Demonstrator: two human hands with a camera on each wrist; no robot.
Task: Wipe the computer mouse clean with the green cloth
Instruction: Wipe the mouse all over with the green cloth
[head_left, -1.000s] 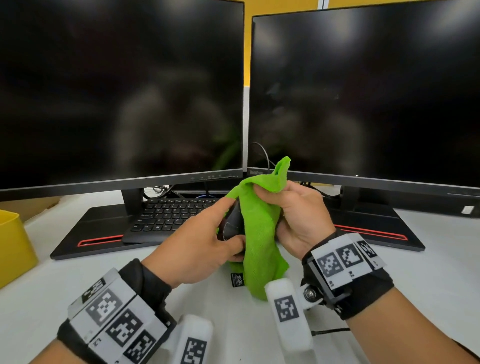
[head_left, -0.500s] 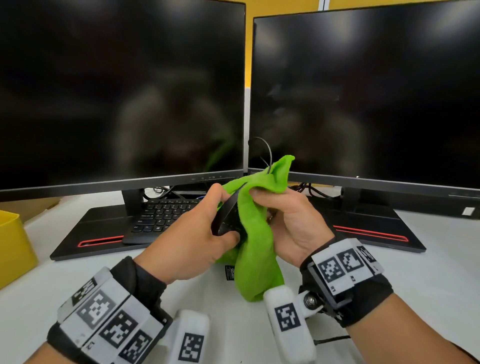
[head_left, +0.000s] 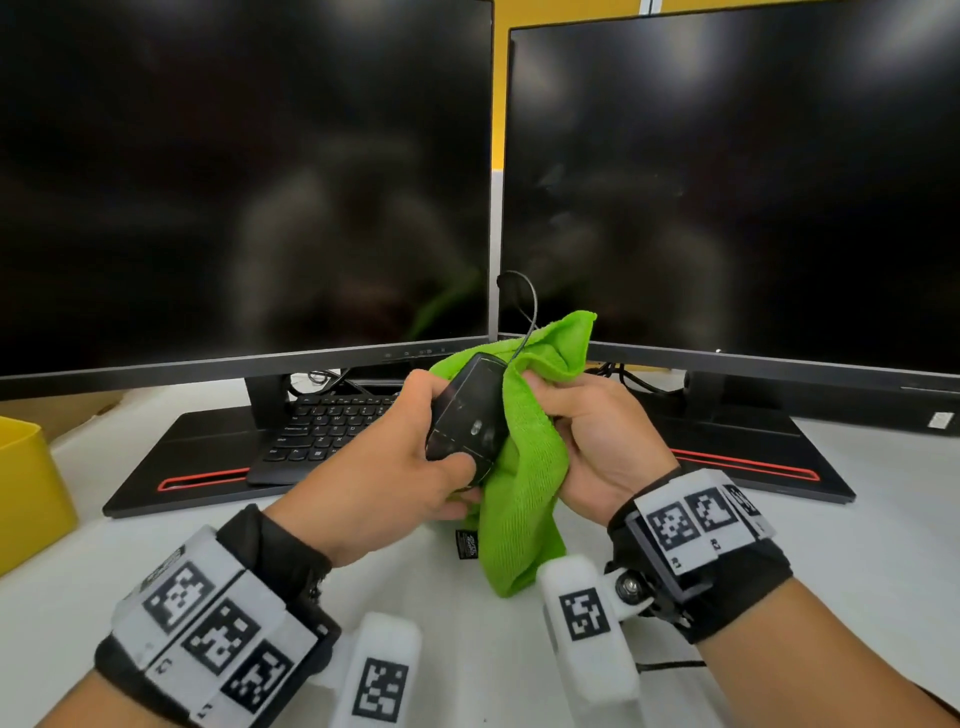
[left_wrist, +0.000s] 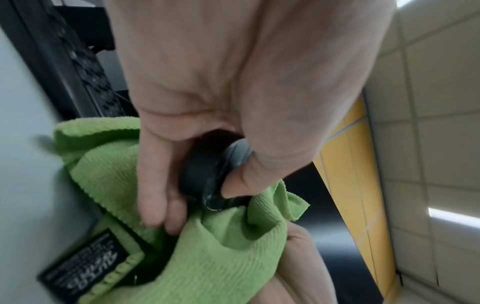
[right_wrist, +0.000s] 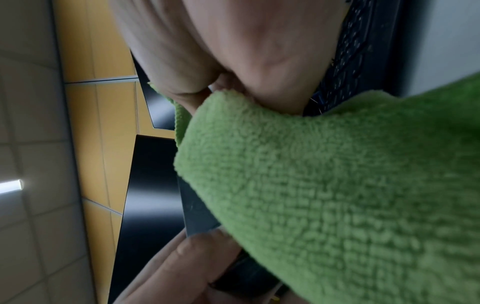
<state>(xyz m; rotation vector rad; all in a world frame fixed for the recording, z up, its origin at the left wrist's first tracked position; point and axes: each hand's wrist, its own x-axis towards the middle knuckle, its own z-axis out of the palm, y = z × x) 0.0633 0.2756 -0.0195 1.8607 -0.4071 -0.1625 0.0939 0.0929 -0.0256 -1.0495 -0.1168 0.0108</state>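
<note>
Left hand (head_left: 384, 467) grips the black computer mouse (head_left: 470, 415) off the white desk (head_left: 857, 561), in front of the gap between two dark monitors (head_left: 244, 182), underside turned up toward the head camera, thumb on the near end, fingers curled round the far side. Right hand (head_left: 597, 441) clutches the green cloth (head_left: 530, 467), bunched against the mouse's right side; cloth tail hangs down with black label (head_left: 466, 544). Mouse cable (head_left: 530, 312) loops up. Keyboard (head_left: 327, 426) behind, yellow bin (head_left: 26, 493) at left.
</note>
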